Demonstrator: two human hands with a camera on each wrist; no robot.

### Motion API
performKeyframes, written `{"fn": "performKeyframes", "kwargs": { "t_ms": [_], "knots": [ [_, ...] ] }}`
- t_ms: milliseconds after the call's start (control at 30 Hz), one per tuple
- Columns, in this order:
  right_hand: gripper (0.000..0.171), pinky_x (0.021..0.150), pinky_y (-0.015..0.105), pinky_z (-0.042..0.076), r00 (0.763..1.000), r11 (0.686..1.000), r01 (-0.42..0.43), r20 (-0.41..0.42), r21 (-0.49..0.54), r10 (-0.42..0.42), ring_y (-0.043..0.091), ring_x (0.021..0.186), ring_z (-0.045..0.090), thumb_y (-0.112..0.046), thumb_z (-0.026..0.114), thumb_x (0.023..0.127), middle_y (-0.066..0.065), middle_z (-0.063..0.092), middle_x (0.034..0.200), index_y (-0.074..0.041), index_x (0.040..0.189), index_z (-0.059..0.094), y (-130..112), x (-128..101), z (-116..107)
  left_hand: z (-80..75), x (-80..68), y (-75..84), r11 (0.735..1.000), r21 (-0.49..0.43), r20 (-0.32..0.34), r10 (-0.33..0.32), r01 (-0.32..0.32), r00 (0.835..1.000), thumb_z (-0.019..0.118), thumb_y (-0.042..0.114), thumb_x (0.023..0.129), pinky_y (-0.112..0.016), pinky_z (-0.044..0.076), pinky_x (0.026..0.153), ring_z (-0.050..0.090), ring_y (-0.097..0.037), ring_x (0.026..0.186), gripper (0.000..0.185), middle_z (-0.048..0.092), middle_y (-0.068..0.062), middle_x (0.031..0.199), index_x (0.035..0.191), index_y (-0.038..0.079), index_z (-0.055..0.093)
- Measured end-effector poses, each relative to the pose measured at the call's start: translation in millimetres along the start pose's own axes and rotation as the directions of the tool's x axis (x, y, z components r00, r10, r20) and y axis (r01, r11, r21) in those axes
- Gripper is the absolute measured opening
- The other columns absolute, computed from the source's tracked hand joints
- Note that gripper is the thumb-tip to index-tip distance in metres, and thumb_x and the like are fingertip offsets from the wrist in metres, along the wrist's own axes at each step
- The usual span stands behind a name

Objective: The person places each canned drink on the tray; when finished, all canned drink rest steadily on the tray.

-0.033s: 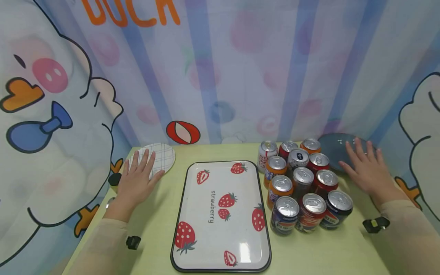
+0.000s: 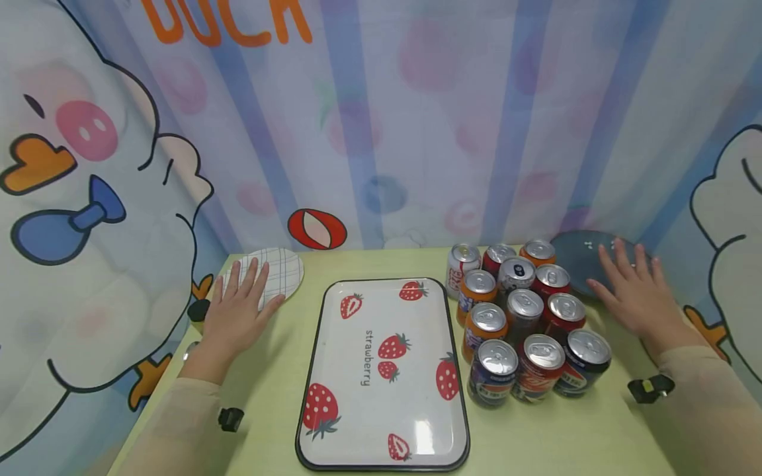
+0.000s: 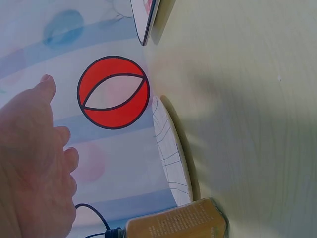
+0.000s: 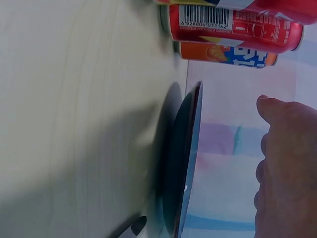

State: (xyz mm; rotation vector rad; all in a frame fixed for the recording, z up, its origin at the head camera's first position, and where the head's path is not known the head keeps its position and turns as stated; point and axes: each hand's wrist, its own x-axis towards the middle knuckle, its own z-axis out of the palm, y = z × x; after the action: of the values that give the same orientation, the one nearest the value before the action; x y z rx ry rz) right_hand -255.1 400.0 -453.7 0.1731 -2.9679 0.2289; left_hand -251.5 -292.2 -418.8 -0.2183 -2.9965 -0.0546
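Cans (image 2: 524, 317) sit clustered at 3 o'clock of the tray (image 2: 333, 370), same spot as the earlier frame. Nothing has moved. Left hand (image 2: 235, 311) lies flat, fingers spread, tips over the checked plate (image 2: 286, 268) at 10 o'clock, holding nothing. Right hand (image 2: 634, 294) hovers flat, fingers spread, over the dark plate (image 2: 574, 254) at 2 o'clock, just beside the cans.

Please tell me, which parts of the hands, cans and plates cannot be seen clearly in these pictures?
- Cans, head view: back labels hidden by front cans.
- Dark plate, head view: near part covered by the right hand.
- Left hand, left wrist view: cut off by the edge.
- Checked plate, left wrist view: edge-on.
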Motion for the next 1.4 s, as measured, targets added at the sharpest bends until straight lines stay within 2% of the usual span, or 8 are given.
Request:
{"fn": "performKeyframes", "kwargs": {
  "t_ms": [733, 933, 1033, 1067, 1133, 1233, 1300, 1400],
  "knots": [
    [0.080, 0.121, 0.071, -0.017, 1.000, 1.000, 0.022, 0.001, -0.010, -0.022, 0.048, 0.152, -0.026, -0.057, 0.030, 0.109, 0.020, -0.019, 0.170, -0.015, 0.166, -0.008, 3, -20, -4, 13.4, -10.9, 3.1, 0.997, -0.073, 0.042, 0.028, -0.024, 0.999, 0.038, 0.067, 0.103, -0.067, -0.002, 0.128, 0.003, -0.045, 0.160, 0.087, 0.012, -0.017, 0.173, 0.167, 0.013, 0.013],
    [0.078, 0.120, 0.069, -0.022, 0.998, 0.999, 0.038, -0.047, 0.008, -0.038, 0.046, 0.155, -0.021, -0.054, 0.039, 0.109, 0.019, -0.013, 0.171, -0.013, 0.167, 0.005, -18, -40, -25, 18.1, -24.9, 14.2, 0.988, -0.113, 0.010, 0.109, -0.108, 0.994, 0.060, 0.048, 0.102, -0.064, 0.026, 0.125, 0.031, -0.045, 0.153, 0.079, 0.030, -0.019, 0.168, 0.163, 0.009, 0.028],
    [0.075, 0.125, 0.068, -0.012, 0.994, 0.995, 0.077, -0.081, 0.060, -0.072, 0.050, 0.157, -0.003, -0.047, 0.049, 0.108, 0.023, 0.001, 0.173, -0.006, 0.164, 0.022, -38, -50, -36, 21.6, -35.6, 18.8, 0.974, -0.126, -0.035, 0.184, -0.187, 0.982, 0.073, 0.033, 0.097, -0.061, 0.044, 0.114, 0.046, -0.044, 0.144, 0.068, 0.042, -0.019, 0.162, 0.154, 0.007, 0.046],
    [0.072, 0.126, 0.069, -0.005, 0.991, 0.992, 0.098, -0.096, 0.080, -0.090, 0.050, 0.154, 0.023, -0.043, 0.054, 0.107, 0.024, 0.008, 0.172, -0.004, 0.162, 0.029, -45, -52, -40, 22.1, -39.3, 20.8, 0.968, -0.137, -0.043, 0.206, -0.210, 0.978, 0.076, 0.029, 0.095, -0.060, 0.048, 0.111, 0.049, -0.043, 0.141, 0.064, 0.045, -0.019, 0.159, 0.150, 0.007, 0.052],
    [0.065, 0.122, 0.059, 0.034, 0.984, 0.984, 0.137, -0.132, 0.116, -0.121, 0.041, 0.126, 0.060, -0.036, 0.062, 0.104, 0.025, 0.023, 0.169, -0.002, 0.156, 0.042, -59, -57, -46, 23.0, -45.9, 24.1, 0.955, -0.158, -0.038, 0.248, -0.251, 0.968, 0.079, 0.024, 0.092, -0.058, 0.051, 0.108, 0.052, -0.042, 0.138, 0.056, 0.050, -0.018, 0.155, 0.143, 0.007, 0.060],
    [0.055, 0.067, 0.035, 0.057, 0.970, 0.972, 0.188, -0.182, 0.140, -0.161, 0.018, 0.060, 0.059, -0.029, 0.070, 0.100, 0.023, 0.042, 0.158, -0.003, 0.146, 0.053, -78, -62, -54, 22.3, -53.5, 28.8, 0.936, -0.210, 0.010, 0.291, -0.282, 0.957, 0.079, 0.020, 0.092, -0.057, 0.051, 0.108, 0.053, -0.041, 0.137, 0.048, 0.054, -0.016, 0.151, 0.136, 0.009, 0.066],
    [0.052, 0.054, 0.034, 0.049, 0.962, 0.964, 0.212, -0.207, 0.162, -0.176, 0.020, 0.067, 0.060, -0.026, 0.074, 0.097, 0.020, 0.050, 0.151, -0.004, 0.141, 0.058, -90, -65, -57, 22.2, -57.1, 30.2, 0.927, -0.245, 0.059, 0.307, -0.285, 0.950, 0.079, 0.020, 0.092, -0.057, 0.051, 0.109, 0.053, -0.040, 0.137, 0.046, 0.056, -0.015, 0.150, 0.135, 0.010, 0.067],
    [0.048, 0.071, 0.049, 0.058, 0.945, 0.944, 0.268, -0.243, 0.195, -0.218, 0.030, 0.096, 0.068, -0.021, 0.081, 0.091, 0.015, 0.057, 0.140, -0.006, 0.133, 0.064, -107, -68, -61, 22.4, -60.2, 30.0, 0.915, -0.292, 0.123, 0.324, -0.278, 0.938, 0.081, 0.022, 0.090, -0.057, 0.049, 0.110, 0.053, -0.041, 0.137, 0.046, 0.057, -0.016, 0.148, 0.134, 0.011, 0.068]
  ]
}}
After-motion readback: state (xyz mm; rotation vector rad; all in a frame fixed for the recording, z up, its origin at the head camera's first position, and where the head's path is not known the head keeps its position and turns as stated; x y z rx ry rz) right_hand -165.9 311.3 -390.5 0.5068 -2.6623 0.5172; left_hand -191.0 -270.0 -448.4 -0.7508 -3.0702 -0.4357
